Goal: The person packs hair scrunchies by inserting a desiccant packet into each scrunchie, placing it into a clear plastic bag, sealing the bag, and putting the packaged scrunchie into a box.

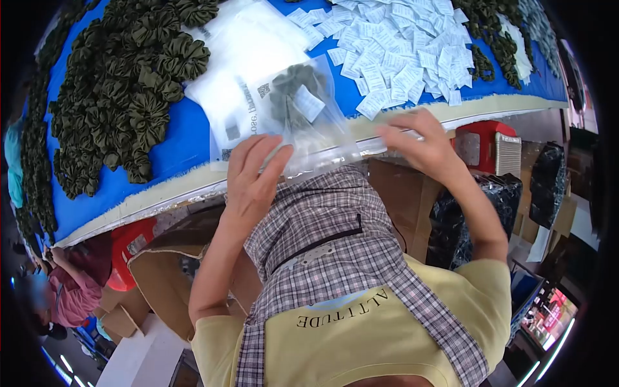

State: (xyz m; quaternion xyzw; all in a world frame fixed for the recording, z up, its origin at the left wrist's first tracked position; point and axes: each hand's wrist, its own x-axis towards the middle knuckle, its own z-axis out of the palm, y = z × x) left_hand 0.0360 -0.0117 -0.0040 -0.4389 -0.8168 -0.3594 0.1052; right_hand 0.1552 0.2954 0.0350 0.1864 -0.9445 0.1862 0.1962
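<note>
Left hand: the left hand point(253, 177) grips the near edge of a clear plastic bag point(303, 119), fingers curled over its lower left corner, thumb beneath and hidden.
Right hand: the right hand point(419, 143) pinches the same bag's sealing strip at the lower right end, fingers pressed together along the edge.
Bag: stretched between the two hands, just beyond the fingertips, over the table's near edge; it holds a dark green scrunchie point(293, 93) and a small white sachet point(309, 103).
Beyond the left hand: a stack of empty clear bags point(238, 45) with printed labels lies on the blue table point(187, 138), touching the held bag.
Further left of it: a large heap of dark green scrunchies point(122, 90).
Beyond the right hand: a spread pile of white sachets point(400, 45), near the fingers.
Below the hands: a checked apron point(335, 245) over a yellow shirt point(361, 335).
Far left: another person's pink sleeve point(71, 290), well apart.
</note>
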